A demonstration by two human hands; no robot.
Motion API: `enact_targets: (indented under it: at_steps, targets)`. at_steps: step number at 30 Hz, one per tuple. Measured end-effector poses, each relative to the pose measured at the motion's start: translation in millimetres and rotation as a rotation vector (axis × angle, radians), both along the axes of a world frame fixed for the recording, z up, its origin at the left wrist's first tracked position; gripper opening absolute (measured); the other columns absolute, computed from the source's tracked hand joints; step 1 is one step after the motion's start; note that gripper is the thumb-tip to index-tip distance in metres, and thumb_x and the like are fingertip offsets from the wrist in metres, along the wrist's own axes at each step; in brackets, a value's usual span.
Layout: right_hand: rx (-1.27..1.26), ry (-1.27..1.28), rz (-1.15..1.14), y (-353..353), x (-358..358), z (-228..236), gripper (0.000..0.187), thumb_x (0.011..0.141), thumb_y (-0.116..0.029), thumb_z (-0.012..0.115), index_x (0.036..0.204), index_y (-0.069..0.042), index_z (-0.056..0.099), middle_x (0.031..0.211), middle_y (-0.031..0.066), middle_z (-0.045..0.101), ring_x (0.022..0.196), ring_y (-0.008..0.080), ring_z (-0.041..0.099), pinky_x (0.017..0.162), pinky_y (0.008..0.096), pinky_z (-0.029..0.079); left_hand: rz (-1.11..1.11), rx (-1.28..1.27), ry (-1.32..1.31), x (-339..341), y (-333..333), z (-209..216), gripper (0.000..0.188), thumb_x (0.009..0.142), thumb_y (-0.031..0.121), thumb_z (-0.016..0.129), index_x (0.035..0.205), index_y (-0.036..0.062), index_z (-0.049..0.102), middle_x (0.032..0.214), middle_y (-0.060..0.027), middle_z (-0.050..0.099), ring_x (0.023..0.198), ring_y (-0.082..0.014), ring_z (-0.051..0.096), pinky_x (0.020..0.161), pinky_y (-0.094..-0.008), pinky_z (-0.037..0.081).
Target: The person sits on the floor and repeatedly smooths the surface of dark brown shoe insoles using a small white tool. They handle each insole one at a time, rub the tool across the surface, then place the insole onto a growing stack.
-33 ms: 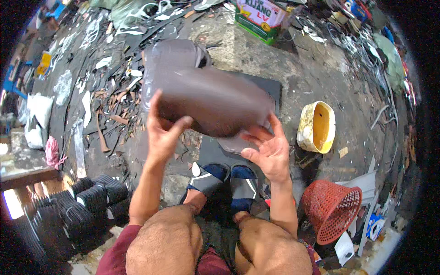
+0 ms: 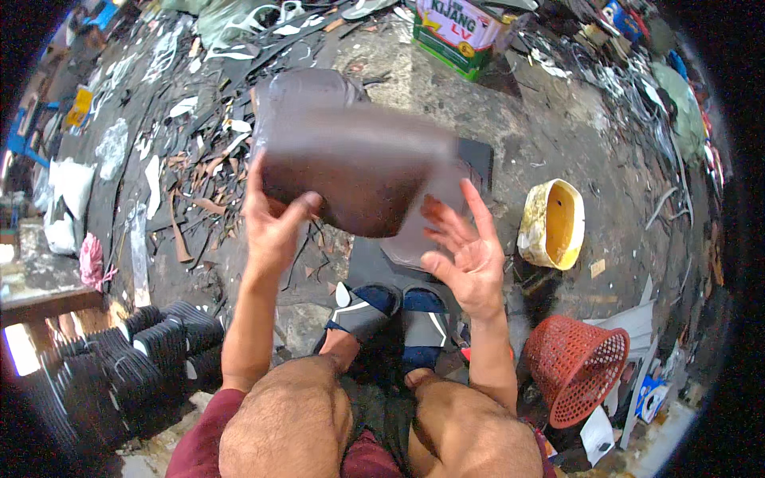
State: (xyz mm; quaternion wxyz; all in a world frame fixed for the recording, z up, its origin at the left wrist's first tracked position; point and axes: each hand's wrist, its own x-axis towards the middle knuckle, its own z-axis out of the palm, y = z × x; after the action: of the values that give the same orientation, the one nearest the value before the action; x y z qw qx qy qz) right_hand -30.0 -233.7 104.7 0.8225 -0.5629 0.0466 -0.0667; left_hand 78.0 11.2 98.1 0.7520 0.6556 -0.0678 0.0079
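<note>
My left hand [image 2: 275, 219] grips the left edge of a brown, leather-like sheet [image 2: 351, 179], its thumb in front and its fingers partly hidden. The sheet is held up and bent, its upper and right parts smeared by motion. My right hand [image 2: 466, 251] is open with spread fingers, just right of the sheet and not visibly holding it. Behind the raised sheet a dark, shiny brown piece [image 2: 307, 86] shows at the back left. Another brown piece [image 2: 414, 239] lies under it on a dark flat board [image 2: 370, 259] in front of my feet.
A cut-open yellowish container [image 2: 550, 223] stands at the right, a red perforated basket [image 2: 574, 370] lies tipped nearer me. A green-and-white tin [image 2: 458, 40] stands at the back. Stacks of black sole-shaped pieces [image 2: 151, 358] are at the near left. Scraps [image 2: 215, 167] litter the floor.
The sheet's right end has swung left and up, away from my right hand, which has come free of it. My left hand has shifted slightly left, still gripping.
</note>
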Motion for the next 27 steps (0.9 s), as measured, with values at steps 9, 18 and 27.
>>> enact_targets:
  at_steps: [9, 18, 27]
  targets:
    - [-0.160, 0.372, 0.038, 23.2, -21.6, -79.7, 0.038, 0.097, -0.010, 0.066, 0.134, -0.001, 0.059, 0.114, 0.0128, 0.073, 0.103, 0.0176, 0.068, 0.090, 0.0309, 0.052, 0.351, -0.135, 0.499, 61.2, 104.5, -78.8, 0.093, 0.088, -0.003, 0.069, 0.161, 0.0085, 0.013, 0.142, -0.0191, 0.050, 0.110, -0.0256, 0.064, 0.085, -0.0401, 0.059]
    - [-0.601, 0.410, 0.245, 28.1, -36.2, -94.6, 0.035, 0.096, -0.012, 0.065, 0.130, -0.008, 0.066, 0.117, 0.0104, 0.072, 0.105, 0.0209, 0.067, 0.094, 0.0341, 0.051, 0.764, 0.942, 0.434, -232.0, 192.3, -160.5, 0.068, 0.083, 0.010, 0.080, 0.144, 0.0027, 0.050, 0.130, -0.0147, 0.057, 0.125, -0.0287, 0.055, 0.107, -0.0398, 0.045]
    - [-1.065, 0.044, 0.570, 103.6, -17.5, -165.5, 0.029, 0.091, -0.036, 0.069, 0.097, -0.009, 0.078, 0.104, 0.0081, 0.070, 0.101, 0.0300, 0.061, 0.090, 0.0438, 0.047, 0.469, 0.790, 0.385, -223.9, 124.3, -162.9, 0.067, 0.071, 0.016, 0.087, 0.126, 0.0063, 0.050, 0.106, -0.0122, 0.061, 0.092, -0.0237, 0.062, 0.083, -0.0390, 0.052]
